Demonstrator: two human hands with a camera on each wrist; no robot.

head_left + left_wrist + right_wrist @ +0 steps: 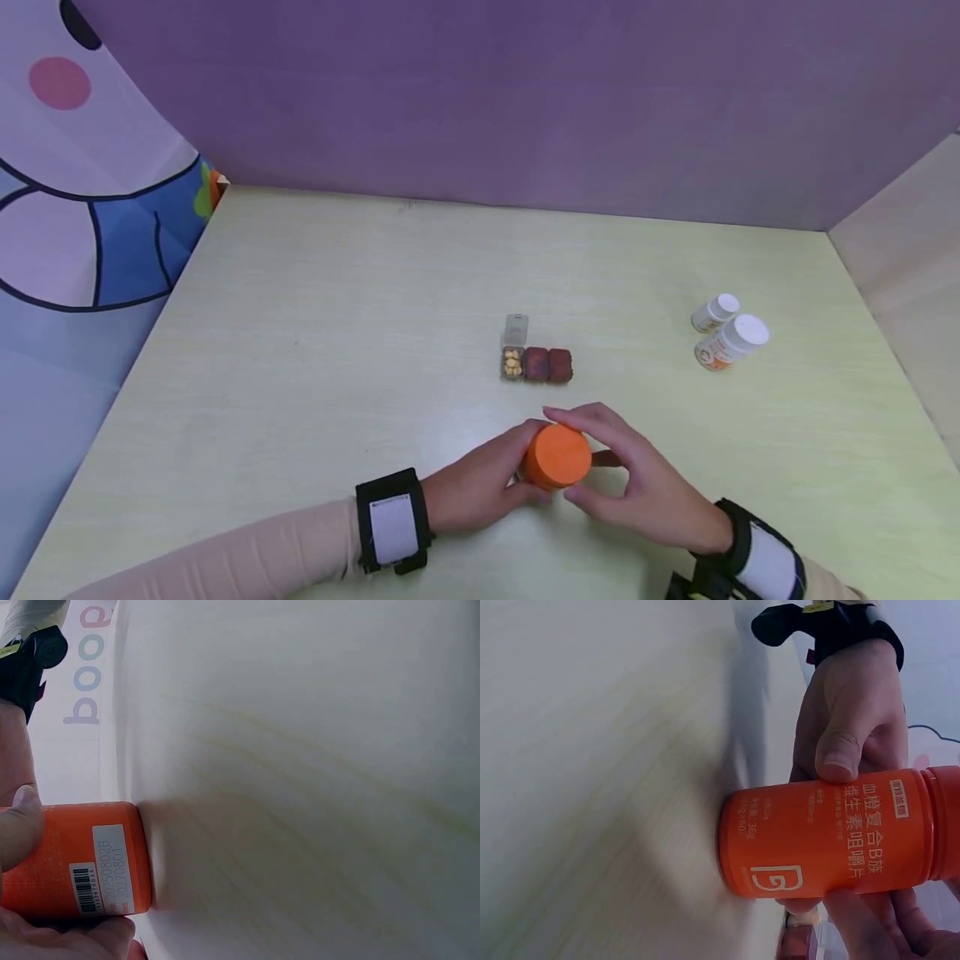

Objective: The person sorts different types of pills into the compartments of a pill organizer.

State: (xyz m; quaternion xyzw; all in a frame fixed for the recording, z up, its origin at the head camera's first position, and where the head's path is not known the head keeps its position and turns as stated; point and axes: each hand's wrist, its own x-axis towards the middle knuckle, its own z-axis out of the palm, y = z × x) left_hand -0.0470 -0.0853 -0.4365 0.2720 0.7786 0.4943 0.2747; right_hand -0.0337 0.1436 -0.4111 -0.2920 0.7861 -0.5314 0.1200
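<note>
An orange vitamin bottle (558,456) with an orange cap stands upright on the table, between both hands. My left hand (483,479) grips it from the left, with the left thumb pressed on its side in the right wrist view. My right hand (637,483) curves its thumb and fingers around the capped end from the right, leaving a gap at the palm. White Chinese lettering covers the orange bottle (817,840) in the right wrist view. Its barcode label (112,870) faces the left wrist camera. Parts of the fingers are hidden behind the bottle.
Beyond the hands lies a small pill box (536,364) with dark red lids. Its left compartment has a raised clear lid (516,329) and holds several yellowish tablets (512,362). Farther right stand a larger white bottle (731,342) and a smaller white bottle (714,313).
</note>
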